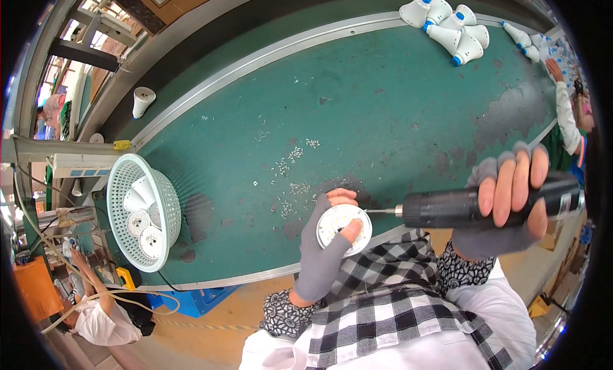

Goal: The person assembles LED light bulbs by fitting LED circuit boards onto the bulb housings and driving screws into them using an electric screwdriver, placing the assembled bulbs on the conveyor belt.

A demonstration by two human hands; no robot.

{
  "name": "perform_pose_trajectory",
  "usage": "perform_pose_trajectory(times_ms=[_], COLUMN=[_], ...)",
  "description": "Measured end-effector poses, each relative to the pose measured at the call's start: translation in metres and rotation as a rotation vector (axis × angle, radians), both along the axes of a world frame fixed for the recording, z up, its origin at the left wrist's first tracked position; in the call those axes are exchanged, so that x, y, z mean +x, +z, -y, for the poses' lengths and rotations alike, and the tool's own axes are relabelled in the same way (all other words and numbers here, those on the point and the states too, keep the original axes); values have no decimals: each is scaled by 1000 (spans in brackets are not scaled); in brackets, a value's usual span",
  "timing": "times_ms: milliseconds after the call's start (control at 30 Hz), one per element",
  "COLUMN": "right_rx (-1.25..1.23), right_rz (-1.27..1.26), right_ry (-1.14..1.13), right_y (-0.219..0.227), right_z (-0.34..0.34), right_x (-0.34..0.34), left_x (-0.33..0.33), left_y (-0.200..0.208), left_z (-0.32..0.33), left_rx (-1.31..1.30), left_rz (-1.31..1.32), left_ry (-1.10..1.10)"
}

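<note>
My left hand [325,245], in a grey fingerless glove, grips a white LED bulb housing [333,224] with its round chip board facing up. The thumb presses on the board. My right hand [511,200], gloved the same way, is wrapped round a black electric screwdriver [440,206] held sideways. Its thin bit [381,211] points left and reaches the right rim of the board; whether a screw sits at its tip is too small to tell. Beyond my left hand, small loose screws [295,154] lie scattered in little heaps on the green table [383,114].
A pale green plastic basket [171,207] with several bulb housings stands at the left. More white housings with blue caps [447,28] lie at the far right. One housing [143,101] stands beyond the table's raised edge. Other people [565,108] work at the right and lower left.
</note>
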State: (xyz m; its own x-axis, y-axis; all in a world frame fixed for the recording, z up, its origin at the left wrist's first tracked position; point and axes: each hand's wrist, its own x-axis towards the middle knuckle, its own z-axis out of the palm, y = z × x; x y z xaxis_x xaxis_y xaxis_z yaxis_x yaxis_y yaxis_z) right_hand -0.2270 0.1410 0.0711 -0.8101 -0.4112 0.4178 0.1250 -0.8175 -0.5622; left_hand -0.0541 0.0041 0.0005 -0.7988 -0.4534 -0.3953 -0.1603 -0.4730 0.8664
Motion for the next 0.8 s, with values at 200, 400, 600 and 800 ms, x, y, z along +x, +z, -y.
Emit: perform_pose_trajectory(times_ms=[200,400,600,800], right_rx=[24,-8,-54,-71], right_rz=[-69,-155,-183,-250], right_ry=[-92,-188,-203,-176], right_y=[-13,-18,-24,-28], right_z=[1,6,11,9], right_x=[37,51,51,48], left_x=[-4,-3,-3,-3], left_y=[3,1,0,-2], left_z=[-8,-10,-9,-9], left_rx=[-151,-235,-312,-410], left_rz=[71,73,97,101], left_ry=[138,195,178,173])
